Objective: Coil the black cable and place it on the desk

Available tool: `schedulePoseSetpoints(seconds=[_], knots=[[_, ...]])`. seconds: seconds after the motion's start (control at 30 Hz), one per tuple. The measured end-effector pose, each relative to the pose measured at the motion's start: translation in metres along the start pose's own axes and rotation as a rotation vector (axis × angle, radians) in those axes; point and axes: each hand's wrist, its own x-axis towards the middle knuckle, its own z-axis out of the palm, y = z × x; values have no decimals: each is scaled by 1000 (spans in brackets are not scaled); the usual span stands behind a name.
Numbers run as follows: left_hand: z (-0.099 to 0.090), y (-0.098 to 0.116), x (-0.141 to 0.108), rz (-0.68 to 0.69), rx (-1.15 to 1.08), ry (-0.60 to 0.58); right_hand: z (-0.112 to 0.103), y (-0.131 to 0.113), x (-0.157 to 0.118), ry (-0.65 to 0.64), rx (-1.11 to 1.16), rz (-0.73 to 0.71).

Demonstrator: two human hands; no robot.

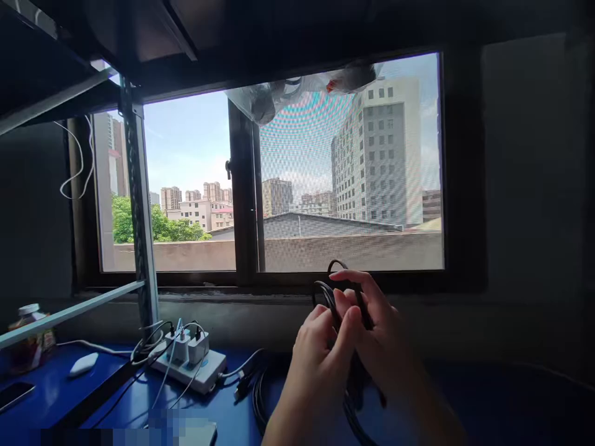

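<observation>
Both of my hands are raised in front of the window sill, closed around a bundle of black cable (335,291). My left hand (316,356) pinches the loops from the left with thumb and fingers. My right hand (379,331) wraps them from the right, index finger curled over the top loop. More of the black cable (258,396) hangs down and lies coiled on the blue desk (46,396) below my wrists.
A white power strip (188,362) with several white chargers and thin cords sits left of my hands. Farther left lie a white mouse-like object (83,364), a dark phone (13,394) and a bottle (28,337). A metal shelf post (139,223) stands before the window.
</observation>
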Motion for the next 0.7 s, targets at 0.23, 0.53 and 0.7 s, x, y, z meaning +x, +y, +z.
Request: schedulePoseSetpoints(seconds=[0.23, 0.53, 0.7], knots=[[0, -17, 14, 4, -76, 10, -19, 0, 4, 123, -76, 51], [-69, -16, 29, -234, -617, 597, -37, -7, 7, 411, -11, 158], [-92, -21, 21, -60, -675, 1073, -51, -2, -1, 419, -274, 224]])
